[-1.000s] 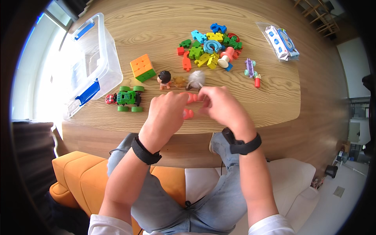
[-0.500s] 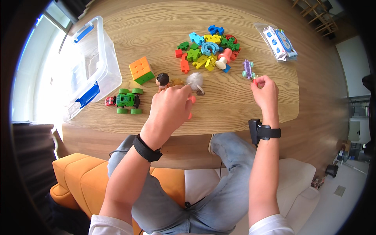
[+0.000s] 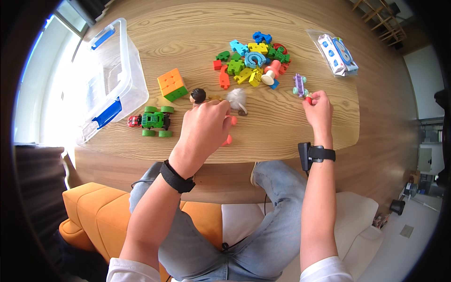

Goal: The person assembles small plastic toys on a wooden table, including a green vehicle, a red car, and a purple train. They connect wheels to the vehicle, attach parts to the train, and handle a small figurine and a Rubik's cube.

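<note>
My left hand (image 3: 205,130) is closed, knuckles up, over the near middle of the table; its fingertips are hidden. Coral-coloured round parts (image 3: 229,139) show beside it, and what it grips cannot be made out. Just beyond it lie a dark-haired doll (image 3: 198,96), partly covered, and a white fluffy toy (image 3: 236,98). Farther right, my right hand (image 3: 319,112) pinches a small red piece (image 3: 308,99) between thumb and fingers. The piece is right by the near end of a purple toy car (image 3: 299,85) with pale green wheels.
Left stand a clear plastic box (image 3: 136,77) with blue latches, an orange-and-green puzzle cube (image 3: 172,85), and a green toy truck (image 3: 152,120) beside a small red car (image 3: 134,121). Colourful blocks (image 3: 235,66) are heaped at the far middle. A wipes pack (image 3: 337,54) lies far right.
The tabletop things appear slightly farther right in view. Both hands keep nearly the same pose, and more of the coral parts shows beside my left hand.
</note>
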Motion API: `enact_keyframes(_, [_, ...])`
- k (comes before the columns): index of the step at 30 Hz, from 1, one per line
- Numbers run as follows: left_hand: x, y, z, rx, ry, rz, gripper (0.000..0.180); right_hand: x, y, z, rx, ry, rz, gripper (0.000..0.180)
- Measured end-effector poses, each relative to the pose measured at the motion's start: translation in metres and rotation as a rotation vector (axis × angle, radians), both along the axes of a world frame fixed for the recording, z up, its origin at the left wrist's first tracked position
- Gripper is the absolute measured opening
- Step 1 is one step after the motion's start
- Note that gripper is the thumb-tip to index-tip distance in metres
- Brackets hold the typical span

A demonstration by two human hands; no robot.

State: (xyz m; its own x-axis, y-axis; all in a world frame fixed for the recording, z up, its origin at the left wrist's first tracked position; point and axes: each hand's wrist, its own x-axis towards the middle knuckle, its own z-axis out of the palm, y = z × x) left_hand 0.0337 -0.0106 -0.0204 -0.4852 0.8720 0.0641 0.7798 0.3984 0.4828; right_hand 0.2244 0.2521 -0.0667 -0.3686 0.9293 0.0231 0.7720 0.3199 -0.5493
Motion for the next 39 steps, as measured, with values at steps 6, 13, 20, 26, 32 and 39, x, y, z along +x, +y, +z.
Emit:
enact_keyframes(6, [0.0,0.0,0.001,0.012,0.001,0.007,0.013,0.01,0.009,0.007,0.01,-0.031,-0.055,0.035])
enact_keyframes(13, [-0.001,0.001,0.001,0.013,-0.014,0.012,0.013,0.001,-0.006,0.034,-0.167,0.132,-0.015,0.037])
enact_keyframes(20, [0.002,0.003,0.006,0.016,-0.046,0.035,0.014,-0.031,-0.045,0.036,-0.253,0.209,0.342,0.04])
enact_keyframes(26, [-0.002,0.004,0.003,0.048,-0.035,0.033,0.013,-0.047,-0.073,0.037,-0.275,0.197,0.573,0.022])
enact_keyframes(32, [-0.008,0.003,0.002,0.068,-0.057,0.048,0.013,-0.052,-0.087,0.033,-0.242,0.128,0.741,0.02])
enact_keyframes(39, [-0.007,0.002,0.004,0.066,-0.055,0.033,0.013,-0.055,-0.093,0.018,-0.107,0.12,0.844,0.026])
